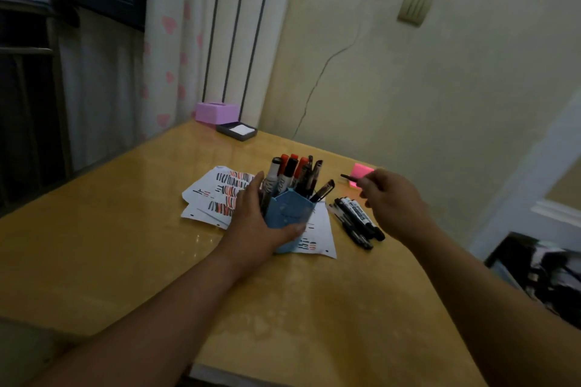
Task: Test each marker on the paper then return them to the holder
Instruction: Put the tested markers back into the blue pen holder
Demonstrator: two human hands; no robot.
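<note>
Left hand wraps the holder at frame centre; right hand pinches a marker, probably light and stiff, best gripped mid-barrel.

I found no readable text, print on the loose markers too blurred for me, sheets of paper bore only red and black strokes

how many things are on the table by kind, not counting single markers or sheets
Blue plastic marker holder: 1
Loose pile of black markers: 1
Spread of white test paper sheets: 1
Pink sticky note pad: 1
Pink plastic box: 1
Dark tray holding white paper: 1
Total: 6
</note>
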